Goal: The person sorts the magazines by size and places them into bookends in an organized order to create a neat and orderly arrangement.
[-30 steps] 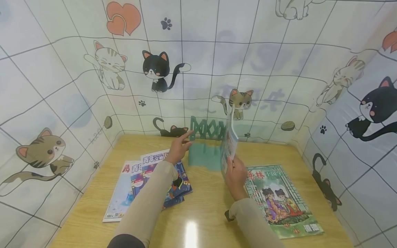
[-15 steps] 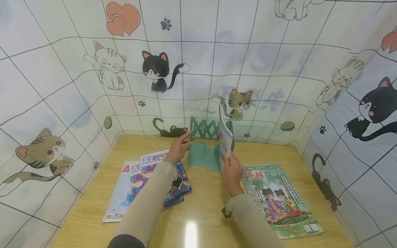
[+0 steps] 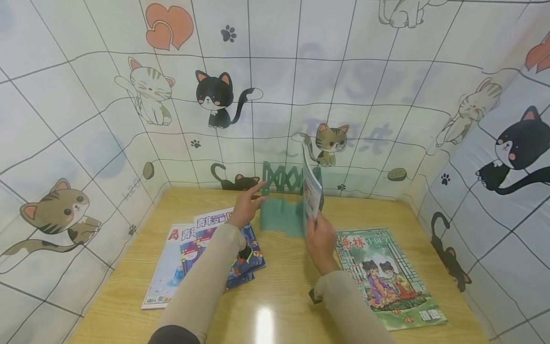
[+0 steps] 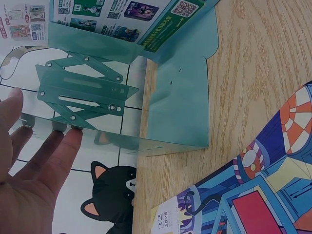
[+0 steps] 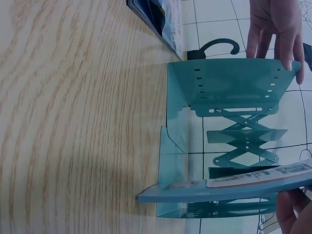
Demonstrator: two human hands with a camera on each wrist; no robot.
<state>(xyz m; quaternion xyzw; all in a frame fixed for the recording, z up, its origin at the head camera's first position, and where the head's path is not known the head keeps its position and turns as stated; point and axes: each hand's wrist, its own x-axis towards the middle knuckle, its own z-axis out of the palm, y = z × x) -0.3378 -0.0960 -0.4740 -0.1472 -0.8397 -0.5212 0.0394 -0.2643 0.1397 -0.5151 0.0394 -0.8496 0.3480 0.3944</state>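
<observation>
Green metal makes up the rack (image 3: 281,215), which stands at the back of the wood-grain table (image 3: 279,301), near the wall (image 3: 275,86), its crossed struts stretched between two end plates. From where I'm standing, the left hand (image 3: 246,209) has hold of the left plate by its top edge, thumb on the inner side and the other fingers spread along the outer one, pinching it between them. Over at the other end, the right hand (image 3: 321,239) pinches a thin magazine (image 3: 312,191) low down by its near edge, keeping it upright between the plates, beside the right one. Whether its bottom edge actually rests on the base I can't quite tell, and the right hand's farther fingers are partly hidden. Off to the person's left lies a pile (image 3: 253,246), two dark blue covers overlapping a pale one, with the left sleeve (image 3: 206,282) stretched across it. To the right, a green magazine (image 3: 388,282) lies flat and face up, two illustrated figures on its cover, one lower corner tucked out of sight under the right sleeve (image 3: 350,306). Cartoon cats and grid lines cover the wall.
</observation>
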